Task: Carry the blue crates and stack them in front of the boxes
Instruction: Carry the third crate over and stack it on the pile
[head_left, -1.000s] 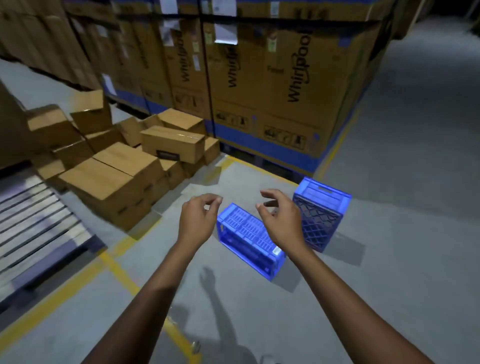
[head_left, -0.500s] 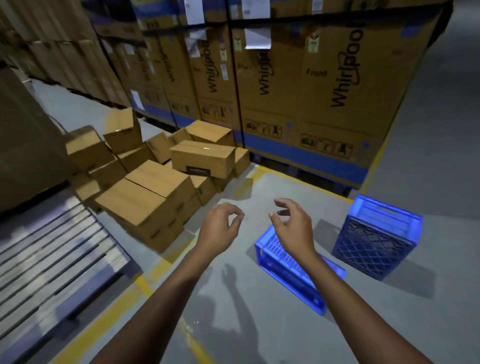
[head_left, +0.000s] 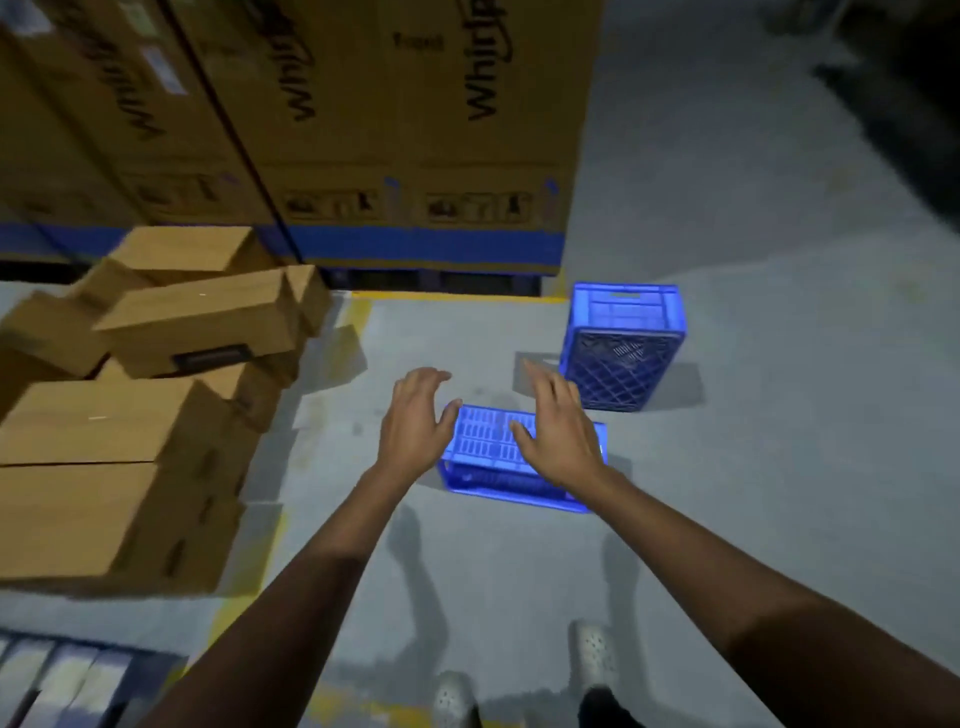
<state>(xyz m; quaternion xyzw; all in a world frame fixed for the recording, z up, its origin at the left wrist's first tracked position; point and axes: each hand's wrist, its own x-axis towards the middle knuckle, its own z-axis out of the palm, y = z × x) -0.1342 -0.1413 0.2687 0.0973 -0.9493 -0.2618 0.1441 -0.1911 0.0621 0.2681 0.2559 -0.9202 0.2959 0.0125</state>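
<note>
1. Small boxes lie piled left of the flat crate.
2. The left hand hovers at the flat crate's left edge, fingers spread, grasping nothing.
3. The flat crate lies on the floor, below tall cartons.
4. The right hand hovers over it, fingers spread, empty.
5. The second crate stands just beyond, to the right.

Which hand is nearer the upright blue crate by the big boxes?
Right. The right hand hovers over the flat crate, just short of the upright blue crate; the left hand is farther off, on the flat crate's other side.
</note>
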